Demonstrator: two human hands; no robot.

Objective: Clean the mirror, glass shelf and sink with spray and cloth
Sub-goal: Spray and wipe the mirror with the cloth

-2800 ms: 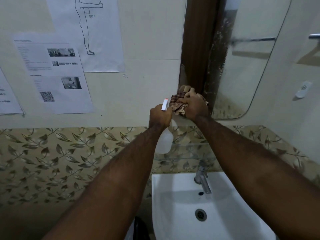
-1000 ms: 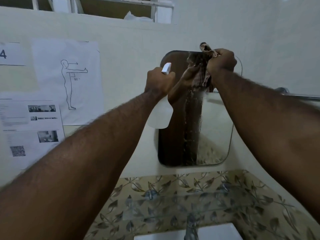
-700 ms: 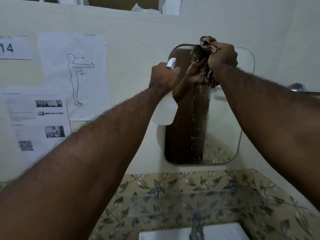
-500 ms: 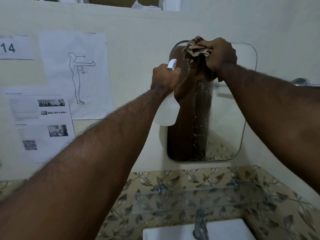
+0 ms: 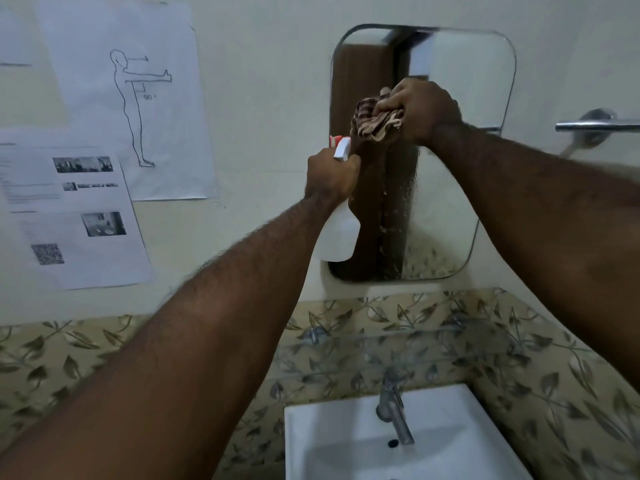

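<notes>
One of three surfaces: mirror [image 5: 450, 188], mid-wipe.
Right hand [image 5: 420, 110]: clenches checked cloth [image 5: 375, 124] against upper glass.
Left hand [image 5: 330, 174]: wrapped round spray bottle [image 5: 337, 233].
Next: wipe down the streaked lower mirror.

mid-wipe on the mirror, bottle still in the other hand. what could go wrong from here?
1. The right hand holds the cloth bunched, so little fabric meets the mirror; droplet streaks lower down may get missed.
2. The spray bottle in the left hand hangs close to the mirror's left edge and could knock it.
3. Drips may land on the glass shelf below.
</notes>
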